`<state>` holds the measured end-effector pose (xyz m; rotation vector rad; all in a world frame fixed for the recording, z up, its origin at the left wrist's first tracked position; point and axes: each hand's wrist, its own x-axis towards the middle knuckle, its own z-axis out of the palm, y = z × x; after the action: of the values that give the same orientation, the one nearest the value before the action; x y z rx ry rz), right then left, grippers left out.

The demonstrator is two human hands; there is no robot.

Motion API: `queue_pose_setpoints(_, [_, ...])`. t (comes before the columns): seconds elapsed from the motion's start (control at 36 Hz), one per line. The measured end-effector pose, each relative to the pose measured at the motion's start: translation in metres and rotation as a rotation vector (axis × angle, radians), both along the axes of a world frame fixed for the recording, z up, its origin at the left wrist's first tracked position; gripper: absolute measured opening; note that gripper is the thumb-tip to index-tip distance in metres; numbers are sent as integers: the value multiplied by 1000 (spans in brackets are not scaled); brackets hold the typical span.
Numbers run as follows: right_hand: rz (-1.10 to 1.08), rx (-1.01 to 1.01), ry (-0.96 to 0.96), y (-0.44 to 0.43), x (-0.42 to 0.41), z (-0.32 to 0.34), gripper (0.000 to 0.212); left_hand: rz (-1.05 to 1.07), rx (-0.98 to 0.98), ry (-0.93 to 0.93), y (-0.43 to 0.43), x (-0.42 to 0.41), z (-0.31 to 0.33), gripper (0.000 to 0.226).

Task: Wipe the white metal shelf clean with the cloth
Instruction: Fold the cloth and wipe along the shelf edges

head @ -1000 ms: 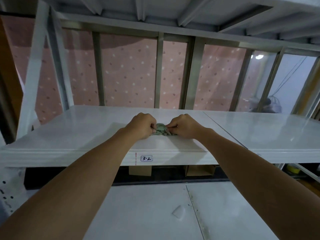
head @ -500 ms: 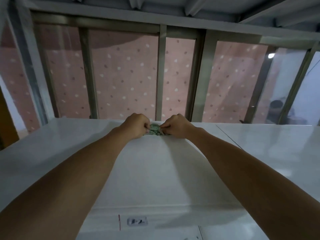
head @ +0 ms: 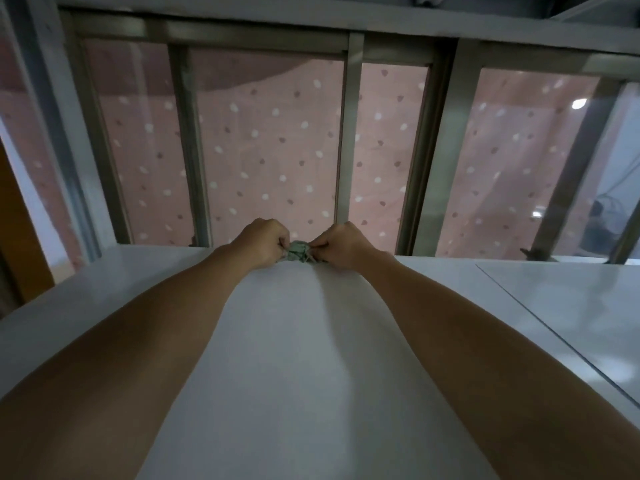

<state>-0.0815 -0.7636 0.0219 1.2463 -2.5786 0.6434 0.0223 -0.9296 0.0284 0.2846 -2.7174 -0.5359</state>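
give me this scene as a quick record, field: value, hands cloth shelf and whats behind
left hand: fist closed on the cloth's left end
right hand: fist closed on its right end
cloth: small, greenish, bunched between the two hands, on the shelf
shelf: white, glossy, nothing else on it in view
cloth position: at the shelf's far edge
seam: dark line across the shelf, to the right
behind: grey metal bars, pink dotted curtain

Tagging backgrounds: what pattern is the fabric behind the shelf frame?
Pink curtain with white and darker polka dots; head view.
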Motion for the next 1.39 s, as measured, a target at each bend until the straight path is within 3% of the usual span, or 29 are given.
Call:
queue_pose_setpoints(0.39, [26, 8, -18, -57, 57, 0, 16, 42, -48, -17, -54, 53, 0, 14])
queue_pose_setpoints(0.94, [-41, 42, -76, -15, 226, 2, 21, -125, -58, 18, -29, 216, 1, 13])
queue_pose_setpoints(1.39, [-57, -31, -75, -1, 354, -9, 22, -139, 20, 15, -26, 344, -8, 13])
